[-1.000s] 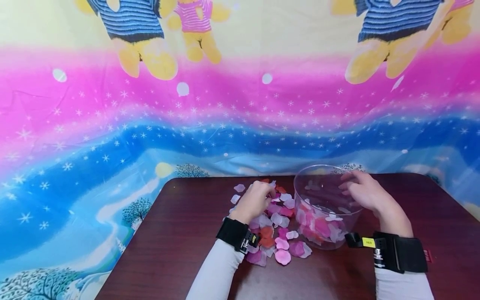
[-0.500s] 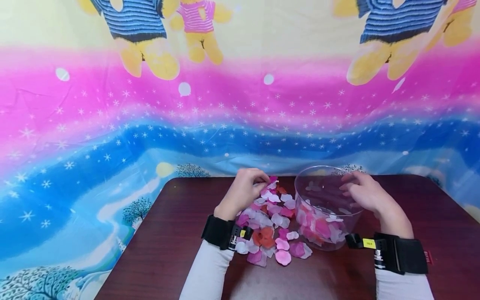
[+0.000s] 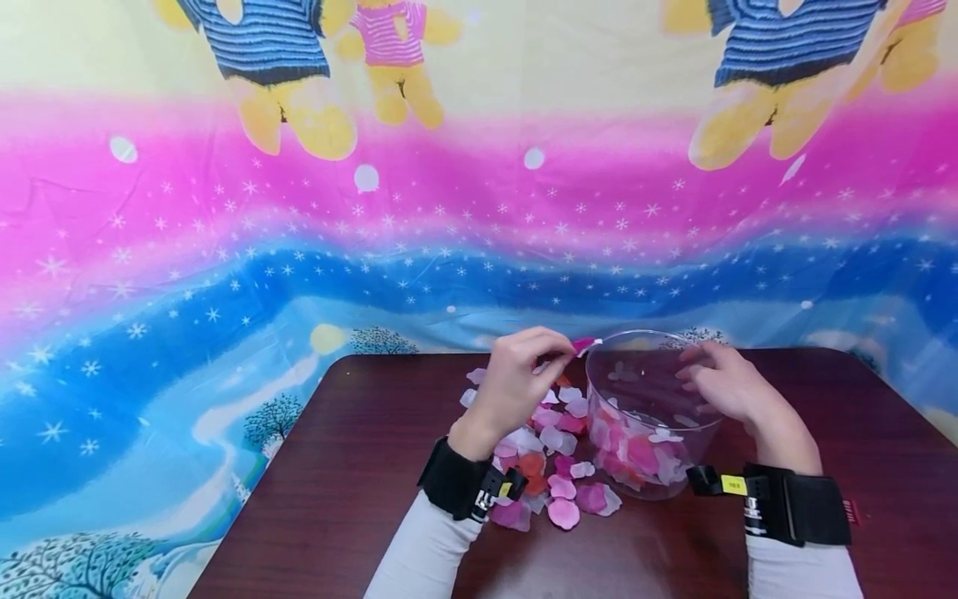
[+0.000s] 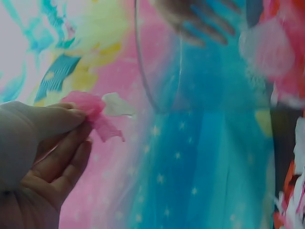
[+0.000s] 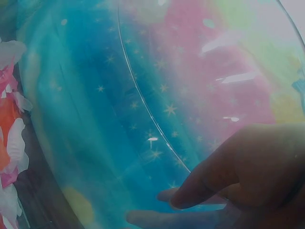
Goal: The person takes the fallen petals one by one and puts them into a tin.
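We see the head view evenly and brightly lit, sharp at centre, its edges bowed by a wide lens. Beside our right hand (image 3: 724, 384) the clear tub (image 3: 653, 413) shows faint glare. Both wrist views are dim, soft and hazy; streaks of reflection cross the tub wall above our right fingers (image 5: 200, 188).

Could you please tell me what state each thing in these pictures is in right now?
Left hand: raised, pinching pink petals beside the container's rim.
Right hand: holding the clear container.
Clear container: upright, open, partly filled with petals.
Loose petals: scattered on the table.
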Tool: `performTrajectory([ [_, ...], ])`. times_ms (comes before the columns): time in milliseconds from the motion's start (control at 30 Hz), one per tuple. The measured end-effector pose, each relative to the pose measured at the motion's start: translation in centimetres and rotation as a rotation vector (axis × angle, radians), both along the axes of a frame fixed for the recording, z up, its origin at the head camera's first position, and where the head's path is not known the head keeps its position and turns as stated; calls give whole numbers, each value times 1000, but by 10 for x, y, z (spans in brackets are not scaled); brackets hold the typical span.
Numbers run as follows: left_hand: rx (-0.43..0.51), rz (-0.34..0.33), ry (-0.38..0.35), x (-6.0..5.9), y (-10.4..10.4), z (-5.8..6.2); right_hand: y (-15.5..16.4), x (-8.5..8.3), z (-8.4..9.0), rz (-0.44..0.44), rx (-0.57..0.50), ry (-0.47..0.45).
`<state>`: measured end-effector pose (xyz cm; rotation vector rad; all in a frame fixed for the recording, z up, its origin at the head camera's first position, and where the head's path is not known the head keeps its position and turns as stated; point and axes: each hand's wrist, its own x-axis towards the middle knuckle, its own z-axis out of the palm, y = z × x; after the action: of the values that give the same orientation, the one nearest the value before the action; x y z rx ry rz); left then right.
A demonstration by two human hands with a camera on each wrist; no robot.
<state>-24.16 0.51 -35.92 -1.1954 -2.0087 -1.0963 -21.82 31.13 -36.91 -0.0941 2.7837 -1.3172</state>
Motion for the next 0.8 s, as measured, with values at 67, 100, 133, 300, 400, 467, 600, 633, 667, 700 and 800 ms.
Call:
performTrajectory([
  [67, 12, -21, 29, 4, 8, -1, 0, 0, 0, -1, 2, 2],
  [100, 17, -33, 39, 6, 13, -2, 0, 0, 0, -2, 1, 3],
  [133, 18, -43, 48, 8, 17, -3, 0, 0, 0, -2, 1, 5],
  [300, -30, -78, 55, 15, 36, -12, -1, 0, -2, -12, -10, 7],
  [400, -84, -87, 26, 17, 42, -17, -1, 1, -3, -12, -14, 1],
  [467, -114, -80, 8, 17, 43, -20, -1, 1, -3, -9, -13, 0],
  [600, -138, -67, -10, 17, 42, -21, -2, 1, -3, -4, -11, -1],
  [633, -135, -67, -11, 16, 42, -21, -1, 1, -3, -4, -11, -1],
  [667, -131, -70, -12, 16, 41, -19, -1, 1, -3, -4, -12, 0],
  [700, -126, -69, -12, 16, 39, -18, -1, 1, -2, -4, -12, 1],
  [800, -106, -69, -5, 14, 34, -12, 0, 1, -1, -6, -8, 11],
])
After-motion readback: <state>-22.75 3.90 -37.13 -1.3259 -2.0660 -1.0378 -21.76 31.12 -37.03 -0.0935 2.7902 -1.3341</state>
